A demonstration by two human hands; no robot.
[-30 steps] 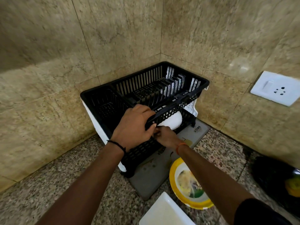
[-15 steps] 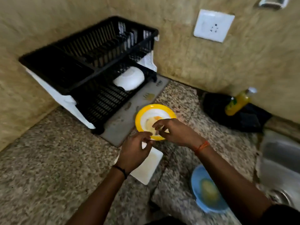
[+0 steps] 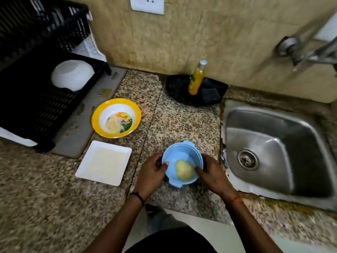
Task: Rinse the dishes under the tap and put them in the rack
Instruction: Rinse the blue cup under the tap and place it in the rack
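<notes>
I look down on a speckled granite table [image 3: 45,207] set against a beige tiled wall [image 3: 228,42]. Nearest to me, both hands are on a light blue bowl [image 3: 182,165] which stands on the table, just left of the steel sink [image 3: 277,154]. The left hand [image 3: 151,175] curls around the bowl's left side with the thumb over the rim. The right hand [image 3: 212,174] holds the right side, and its fingers reach inside the rim. Inside the bowl there is a pale yellow patch [image 3: 184,170]; the picture is a little blurred, so I cannot tell if it is food or a printed design.

To the left of the bowl lies a white square plate [image 3: 104,162], flat on the table. Behind this plate stands a yellow-rimmed bowl [image 3: 116,118] with coloured marks in its middle, and its left edge rests on a grey mat [image 3: 76,132].

On this mat, further left, is the black dish rack [image 3: 32,99]. A white bowl [image 3: 72,75] lies in its lower level, turned upside down.

Far from me, near the wall, a black tray [image 3: 176,88] carries an upright yellow bottle [image 3: 197,79] and a dark sponge [image 3: 210,95]. The metal tap [image 3: 310,53] comes out from the wall above the sink, and a white socket [image 3: 147,4] sits on the wall at the top.
</notes>
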